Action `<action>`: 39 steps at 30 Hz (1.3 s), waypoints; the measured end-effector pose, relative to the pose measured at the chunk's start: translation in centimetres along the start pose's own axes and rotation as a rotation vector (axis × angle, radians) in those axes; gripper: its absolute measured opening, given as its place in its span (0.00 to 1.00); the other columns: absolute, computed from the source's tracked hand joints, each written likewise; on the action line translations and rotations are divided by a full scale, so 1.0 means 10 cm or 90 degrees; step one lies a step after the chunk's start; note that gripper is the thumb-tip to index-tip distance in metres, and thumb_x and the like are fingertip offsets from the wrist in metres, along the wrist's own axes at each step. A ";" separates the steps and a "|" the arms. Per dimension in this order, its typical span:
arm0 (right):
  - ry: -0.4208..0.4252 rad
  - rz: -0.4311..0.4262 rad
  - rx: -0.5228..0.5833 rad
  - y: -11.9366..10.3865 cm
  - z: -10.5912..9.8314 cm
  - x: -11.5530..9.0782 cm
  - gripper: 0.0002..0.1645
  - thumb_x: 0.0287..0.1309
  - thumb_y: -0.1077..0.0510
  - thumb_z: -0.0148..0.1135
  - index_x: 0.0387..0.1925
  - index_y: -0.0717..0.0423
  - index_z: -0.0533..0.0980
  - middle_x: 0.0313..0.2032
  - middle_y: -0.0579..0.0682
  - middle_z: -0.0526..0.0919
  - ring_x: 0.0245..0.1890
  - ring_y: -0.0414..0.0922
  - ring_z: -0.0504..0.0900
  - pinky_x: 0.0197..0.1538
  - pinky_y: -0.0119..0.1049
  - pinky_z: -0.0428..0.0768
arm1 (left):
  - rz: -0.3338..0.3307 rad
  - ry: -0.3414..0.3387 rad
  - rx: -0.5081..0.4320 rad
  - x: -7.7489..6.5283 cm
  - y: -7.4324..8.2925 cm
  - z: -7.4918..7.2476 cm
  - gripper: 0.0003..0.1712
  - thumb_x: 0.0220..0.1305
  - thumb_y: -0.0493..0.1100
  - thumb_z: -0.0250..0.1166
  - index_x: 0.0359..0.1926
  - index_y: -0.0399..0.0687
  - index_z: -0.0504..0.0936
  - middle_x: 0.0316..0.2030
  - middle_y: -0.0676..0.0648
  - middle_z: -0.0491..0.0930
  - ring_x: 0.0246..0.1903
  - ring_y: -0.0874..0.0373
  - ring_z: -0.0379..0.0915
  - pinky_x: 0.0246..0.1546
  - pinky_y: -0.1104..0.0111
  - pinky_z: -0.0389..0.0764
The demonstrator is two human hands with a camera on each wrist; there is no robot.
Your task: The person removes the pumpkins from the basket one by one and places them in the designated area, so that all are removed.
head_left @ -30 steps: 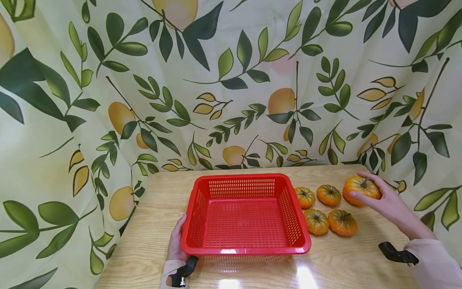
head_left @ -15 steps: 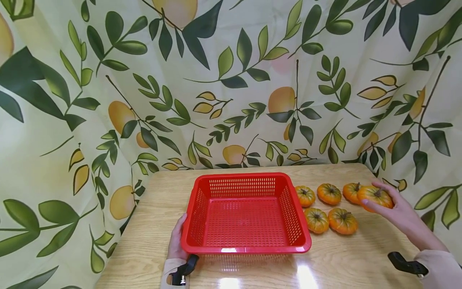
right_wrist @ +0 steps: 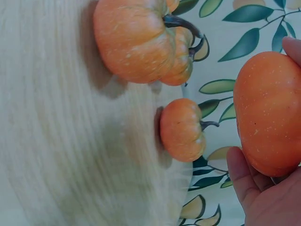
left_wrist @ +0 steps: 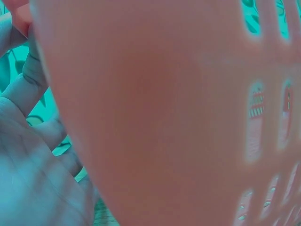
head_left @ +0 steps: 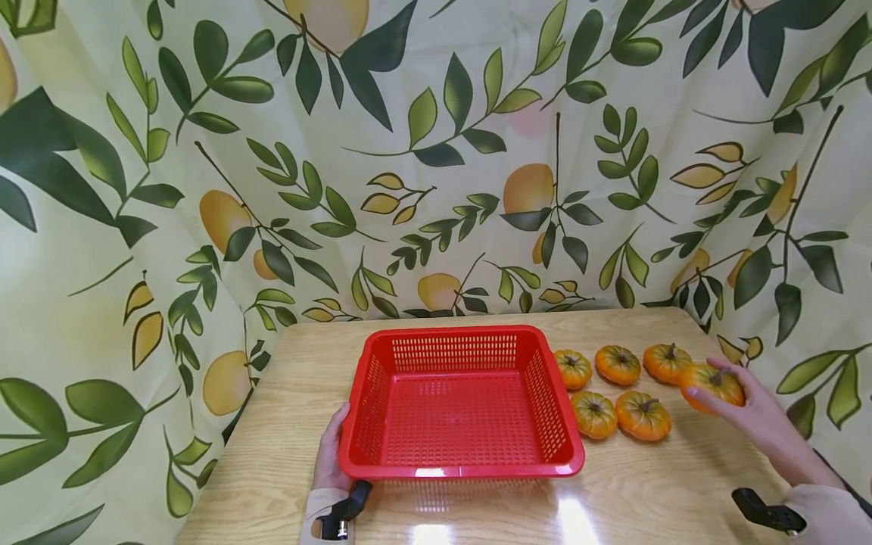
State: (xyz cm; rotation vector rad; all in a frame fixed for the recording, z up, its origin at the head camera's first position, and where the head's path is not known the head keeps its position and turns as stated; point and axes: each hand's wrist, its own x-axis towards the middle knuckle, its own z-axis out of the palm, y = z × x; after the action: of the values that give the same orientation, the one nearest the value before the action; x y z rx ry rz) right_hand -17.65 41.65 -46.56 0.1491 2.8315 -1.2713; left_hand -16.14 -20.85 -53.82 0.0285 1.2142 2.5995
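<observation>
My right hand [head_left: 756, 412] grips a small orange pumpkin [head_left: 711, 387] at the right side of the table, thumb on the near side and fingers on the far side. In the right wrist view the same pumpkin [right_wrist: 268, 113] sits in the hand, its stem out of sight. At the left side of a red plastic basket [head_left: 463, 473], my left hand [head_left: 332, 454] holds the rim. The left wrist view is mostly filled by the basket's slotted wall [left_wrist: 155, 117], which hides parts of the fingers. Nothing lies inside the basket.
Several more orange pumpkins stand in two rows right of the basket, among them a front one [head_left: 643, 416] and a back one [head_left: 666, 363]. The light wooden table [head_left: 272, 439] meets a leaf-and-fruit patterned cloth [head_left: 470, 227] at the back and sides.
My right hand has moved right and slightly nearer with its pumpkin, uncovering another pumpkin in the back row. The left hand and basket stay in place.
</observation>
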 end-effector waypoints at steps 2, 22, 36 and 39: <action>-0.001 0.003 0.018 0.04 0.02 0.00 0.53 0.72 0.38 0.54 0.81 0.55 0.38 0.77 0.74 0.37 0.69 0.74 0.49 0.62 0.33 0.71 | 0.000 0.001 0.005 0.00 -0.01 0.00 0.24 0.78 0.61 0.46 0.64 0.62 0.74 0.56 0.57 0.84 0.55 0.60 0.79 0.61 0.64 0.79; -0.018 0.057 0.051 0.26 0.16 0.01 0.59 0.71 0.35 0.52 0.78 0.66 0.32 0.74 0.80 0.35 0.71 0.79 0.41 0.69 0.77 0.46 | 0.004 0.011 0.015 -0.01 -0.01 0.02 0.23 0.78 0.61 0.44 0.61 0.62 0.76 0.53 0.57 0.84 0.53 0.61 0.80 0.58 0.65 0.80; -0.050 0.081 0.052 0.29 0.26 0.05 0.60 0.71 0.35 0.53 0.77 0.68 0.33 0.73 0.81 0.32 0.72 0.80 0.36 0.70 0.77 0.44 | -0.004 0.033 0.011 -0.02 0.00 0.02 0.23 0.77 0.62 0.46 0.61 0.62 0.75 0.54 0.56 0.84 0.54 0.60 0.81 0.58 0.64 0.81; -0.055 0.083 0.059 0.30 0.27 0.06 0.61 0.71 0.34 0.53 0.77 0.69 0.32 0.74 0.81 0.31 0.73 0.80 0.34 0.69 0.78 0.43 | -0.001 0.035 0.014 -0.01 0.00 0.02 0.22 0.77 0.62 0.45 0.61 0.62 0.76 0.53 0.57 0.85 0.53 0.60 0.81 0.58 0.65 0.81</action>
State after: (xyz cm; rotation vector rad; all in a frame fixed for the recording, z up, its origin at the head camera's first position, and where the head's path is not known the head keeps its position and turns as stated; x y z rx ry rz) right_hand -17.97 41.69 -50.62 0.2699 2.6449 -1.3475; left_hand -16.02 -20.66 -53.69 -0.0390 1.2617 2.6015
